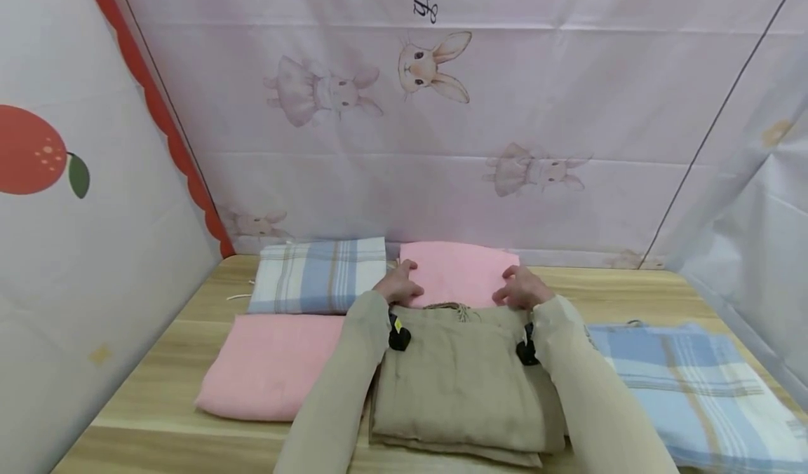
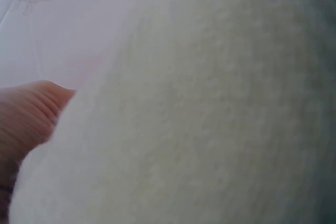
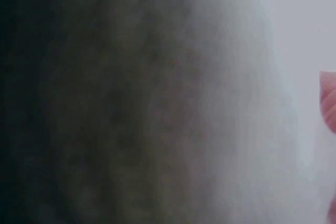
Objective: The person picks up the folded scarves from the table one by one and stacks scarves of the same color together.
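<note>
both hands, left (image 1: pixel 398 286) and right (image 1: pixel 522 288), resting flat with fingers relaxed on the far pink towel (image 1: pixel 459 272), just behind the folded tan towel (image 1: pixel 461 383). best to press evenly at both corners, keeping edges square.
</note>
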Tool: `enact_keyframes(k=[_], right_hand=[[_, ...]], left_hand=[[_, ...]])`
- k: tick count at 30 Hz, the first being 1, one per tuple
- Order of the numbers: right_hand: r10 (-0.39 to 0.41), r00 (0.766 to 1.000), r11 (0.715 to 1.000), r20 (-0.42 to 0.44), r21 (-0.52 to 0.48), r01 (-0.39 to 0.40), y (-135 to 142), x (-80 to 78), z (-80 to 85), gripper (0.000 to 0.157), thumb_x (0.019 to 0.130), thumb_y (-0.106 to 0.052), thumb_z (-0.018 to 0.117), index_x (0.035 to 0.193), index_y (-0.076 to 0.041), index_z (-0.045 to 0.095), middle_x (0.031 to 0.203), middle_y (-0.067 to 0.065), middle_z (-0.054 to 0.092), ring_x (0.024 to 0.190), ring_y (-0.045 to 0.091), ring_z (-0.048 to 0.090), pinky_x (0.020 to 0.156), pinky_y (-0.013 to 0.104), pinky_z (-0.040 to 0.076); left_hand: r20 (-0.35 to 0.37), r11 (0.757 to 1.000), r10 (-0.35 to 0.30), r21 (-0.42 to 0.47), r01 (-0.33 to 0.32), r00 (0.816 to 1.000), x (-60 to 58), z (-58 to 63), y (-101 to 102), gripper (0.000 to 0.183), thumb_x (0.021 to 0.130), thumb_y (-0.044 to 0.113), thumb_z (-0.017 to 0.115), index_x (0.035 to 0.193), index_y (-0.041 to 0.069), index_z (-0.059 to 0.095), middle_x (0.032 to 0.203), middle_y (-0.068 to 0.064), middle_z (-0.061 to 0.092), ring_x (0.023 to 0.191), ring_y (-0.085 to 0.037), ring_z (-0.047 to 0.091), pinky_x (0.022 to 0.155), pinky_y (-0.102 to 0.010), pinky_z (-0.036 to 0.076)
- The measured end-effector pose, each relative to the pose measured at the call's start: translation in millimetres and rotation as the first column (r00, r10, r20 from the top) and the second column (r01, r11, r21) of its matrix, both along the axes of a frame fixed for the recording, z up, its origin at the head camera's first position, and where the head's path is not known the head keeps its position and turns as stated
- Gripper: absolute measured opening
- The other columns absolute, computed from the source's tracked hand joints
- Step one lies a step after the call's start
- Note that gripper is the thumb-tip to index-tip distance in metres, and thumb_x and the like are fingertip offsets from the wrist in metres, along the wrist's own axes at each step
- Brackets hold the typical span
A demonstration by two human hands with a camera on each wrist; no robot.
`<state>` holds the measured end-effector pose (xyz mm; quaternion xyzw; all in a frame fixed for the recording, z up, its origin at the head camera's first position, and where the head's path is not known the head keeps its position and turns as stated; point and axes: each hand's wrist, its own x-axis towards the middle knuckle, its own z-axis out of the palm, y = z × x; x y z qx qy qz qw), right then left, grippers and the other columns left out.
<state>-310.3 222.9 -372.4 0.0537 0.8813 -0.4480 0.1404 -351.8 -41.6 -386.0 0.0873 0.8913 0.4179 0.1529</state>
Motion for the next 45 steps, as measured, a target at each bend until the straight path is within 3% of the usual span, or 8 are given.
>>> enact_keyframes(k=[16,19,23,28,33,36,41,45], right_hand=[[0.006,1.000,0.999,0.003,0.036,-0.006,-1,-10.1,-4.3,0.057,0.090,0.002,0.068,0.137,0.015,0.039,0.121,0.030,0.050,0.064,0.013,0.045,0.055,0.022,0.041],[0.003,1.000,1.000,0.012,0.018,-0.003,-2,-9.5,-4.1,0.057,0.090,0.004,0.067,0.138,0.015,0.038,0.103,0.023,0.055,0.059,0.011,0.045,0.053,0.021,0.041],[-0.007,0.999,1.000,0.033,-0.008,0.007,-3,-10.1,-4.0,0.061,0.091,0.005,0.066,0.143,0.012,0.035,0.076,0.007,0.053,0.050,0.006,0.041,0.050,0.020,0.038],[0.007,1.000,1.000,0.013,-0.008,-0.007,-1,-11.7,-5.6,0.066,0.092,0.005,0.065,0.147,0.012,0.030,0.063,0.000,0.047,0.045,0.005,0.038,0.049,0.020,0.035],[0.044,0.998,0.999,-0.037,-0.013,-0.045,6,-10.8,-10.2,0.069,0.092,0.005,0.064,0.150,0.014,0.027,0.089,0.018,0.056,0.045,0.006,0.036,0.052,0.024,0.038],[0.056,0.996,0.998,-0.070,-0.024,-0.058,9,-10.6,-11.9,0.068,0.092,0.005,0.064,0.149,0.014,0.029,0.108,0.024,0.055,0.046,0.008,0.035,0.052,0.026,0.038],[0.042,0.998,0.994,-0.042,-0.095,-0.046,12,-12.4,-12.8,0.066,0.091,0.007,0.062,0.151,0.009,0.034,0.093,0.017,0.061,0.045,0.006,0.035,0.050,0.024,0.038],[0.036,0.999,0.992,-0.034,-0.116,-0.039,13,-12.4,-10.1,0.061,0.092,0.009,0.058,0.150,0.006,0.040,0.123,0.030,0.059,0.045,0.004,0.035,0.048,0.022,0.037]], left_hand=[[-0.013,1.000,0.007,-0.030,-0.007,1.000,-1.8,-0.2,-3,0.060,0.094,0.005,0.067,0.149,0.002,0.042,0.141,-0.024,0.051,0.096,-0.026,0.054,0.068,-0.029,0.040],[0.003,1.000,0.006,-0.027,-0.006,1.000,-2.5,-0.8,-3,0.060,0.095,0.005,0.067,0.150,0.002,0.041,0.135,-0.024,0.054,0.084,-0.023,0.053,0.065,-0.029,0.041],[-0.001,1.000,-0.001,-0.017,0.001,1.000,-4.4,-3.4,-5,0.062,0.094,0.005,0.067,0.150,0.001,0.041,0.134,-0.025,0.054,0.084,-0.023,0.054,0.067,-0.029,0.041],[0.017,1.000,0.002,0.018,-0.002,1.000,-6.4,-5.0,-6,0.063,0.094,0.005,0.067,0.151,0.002,0.040,0.133,-0.025,0.054,0.081,-0.022,0.054,0.066,-0.029,0.041],[0.020,0.999,-0.016,0.042,0.016,1.000,-5.0,-3.5,-5,0.064,0.095,0.005,0.066,0.152,0.002,0.038,0.140,-0.025,0.050,0.070,-0.019,0.047,0.068,-0.032,0.042],[0.006,0.998,-0.028,0.063,0.028,1.000,-5.0,-3.8,-6,0.064,0.095,0.006,0.067,0.152,0.002,0.039,0.148,-0.026,0.045,0.088,-0.024,0.054,0.082,-0.038,0.044],[0.013,0.993,-0.033,0.117,0.031,0.999,-4.4,-4.0,-5,0.060,0.096,0.006,0.066,0.151,0.002,0.042,0.154,-0.024,0.038,0.129,-0.037,0.048,0.106,-0.049,0.038],[0.007,0.991,-0.049,0.123,0.048,0.999,-3.2,-3.5,-3,0.056,0.097,0.005,0.065,0.149,0.002,0.046,0.156,-0.023,0.035,0.135,-0.039,0.043,0.107,-0.049,0.037]])
